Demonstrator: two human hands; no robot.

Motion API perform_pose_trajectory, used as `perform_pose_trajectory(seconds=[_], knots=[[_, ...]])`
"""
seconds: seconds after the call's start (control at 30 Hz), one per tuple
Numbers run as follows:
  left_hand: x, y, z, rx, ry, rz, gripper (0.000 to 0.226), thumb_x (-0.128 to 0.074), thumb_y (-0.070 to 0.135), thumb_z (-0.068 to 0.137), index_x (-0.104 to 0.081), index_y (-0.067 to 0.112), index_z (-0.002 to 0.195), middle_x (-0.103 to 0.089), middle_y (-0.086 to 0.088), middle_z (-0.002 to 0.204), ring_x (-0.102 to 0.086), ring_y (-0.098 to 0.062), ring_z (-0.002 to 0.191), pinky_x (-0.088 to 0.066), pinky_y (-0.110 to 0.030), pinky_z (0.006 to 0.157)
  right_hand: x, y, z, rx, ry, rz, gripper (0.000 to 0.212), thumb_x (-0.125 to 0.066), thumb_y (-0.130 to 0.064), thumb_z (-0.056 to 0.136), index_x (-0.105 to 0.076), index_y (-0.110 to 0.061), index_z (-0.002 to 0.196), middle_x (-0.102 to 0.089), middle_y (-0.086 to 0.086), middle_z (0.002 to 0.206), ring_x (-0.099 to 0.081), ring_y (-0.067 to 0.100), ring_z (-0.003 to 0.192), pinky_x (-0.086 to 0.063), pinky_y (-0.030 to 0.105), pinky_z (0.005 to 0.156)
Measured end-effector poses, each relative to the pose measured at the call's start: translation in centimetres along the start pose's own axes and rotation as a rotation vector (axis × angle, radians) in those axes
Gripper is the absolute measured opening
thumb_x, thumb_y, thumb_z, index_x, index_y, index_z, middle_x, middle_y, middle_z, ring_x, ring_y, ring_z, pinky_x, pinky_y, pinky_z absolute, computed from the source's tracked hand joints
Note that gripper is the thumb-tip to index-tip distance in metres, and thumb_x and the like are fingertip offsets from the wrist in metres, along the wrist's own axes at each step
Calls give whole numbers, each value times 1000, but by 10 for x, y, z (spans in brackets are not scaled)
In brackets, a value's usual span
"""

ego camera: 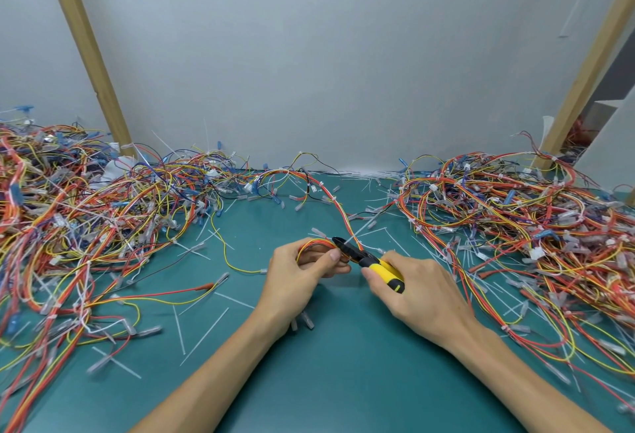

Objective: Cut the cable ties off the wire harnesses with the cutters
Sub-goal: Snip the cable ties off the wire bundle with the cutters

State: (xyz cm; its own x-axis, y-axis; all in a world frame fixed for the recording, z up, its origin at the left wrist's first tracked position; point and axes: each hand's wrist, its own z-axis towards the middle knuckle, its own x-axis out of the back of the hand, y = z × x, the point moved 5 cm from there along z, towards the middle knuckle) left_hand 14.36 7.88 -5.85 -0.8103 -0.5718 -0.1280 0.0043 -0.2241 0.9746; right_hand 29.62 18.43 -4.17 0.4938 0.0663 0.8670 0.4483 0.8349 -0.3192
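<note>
Left hand (298, 272) and right hand (415, 290) are bare, with 2 unsleeved forearms.

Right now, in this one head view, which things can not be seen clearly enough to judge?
- The tie being cut: hidden where the cutters meet the held harness, behind the left hand fingers.
- The cutter handles: mostly covered by the right hand.
- The left pile and right pile: cut off by the frame edges, too tangled to count ties.
- Loose pieces on the mat, lower left: blurred.
</note>
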Motion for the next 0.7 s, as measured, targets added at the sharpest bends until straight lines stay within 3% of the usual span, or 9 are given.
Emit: perform_pose_trajectory(seconds=[0.27,0.4,0.57,0.7], knots=[[0,1,0,5,9,0,7,-64,4,90,-69,-1,91,-76,-11,84,-74,-25,80,-54,-18,69,-2,2,0,-9,18,13,51,-34,-74,82,-48,-26,75,-51,-6,57,-49,14,60,-31,26,50],[0,3,0,2,38,3,9,-65,6,90,-69,-1,87,-76,-11,83,-74,-24,79,-53,-16,67,-3,7,-2,-107,130,139,49,-39,-76,79,-51,-29,75,-51,-7,56,-50,9,59,-39,29,52],[2,4,0,-3,75,4,11,-65,8,90,-69,-2,89,-76,-11,84,-74,-23,81,-54,-18,69,0,19,0,-210,243,79,38,-49,-70,83,-59,-37,100,-59,-15,86,-58,11,79,-45,30,65],[9,12,0,-64,163,41,11,-66,9,90,-68,-2,91,-76,-8,84,-74,-17,78,-51,-12,58,2,27,0,-279,275,36,42,-60,-57,84,-61,-34,119,-59,-12,105,-59,17,99,-44,32,80]])
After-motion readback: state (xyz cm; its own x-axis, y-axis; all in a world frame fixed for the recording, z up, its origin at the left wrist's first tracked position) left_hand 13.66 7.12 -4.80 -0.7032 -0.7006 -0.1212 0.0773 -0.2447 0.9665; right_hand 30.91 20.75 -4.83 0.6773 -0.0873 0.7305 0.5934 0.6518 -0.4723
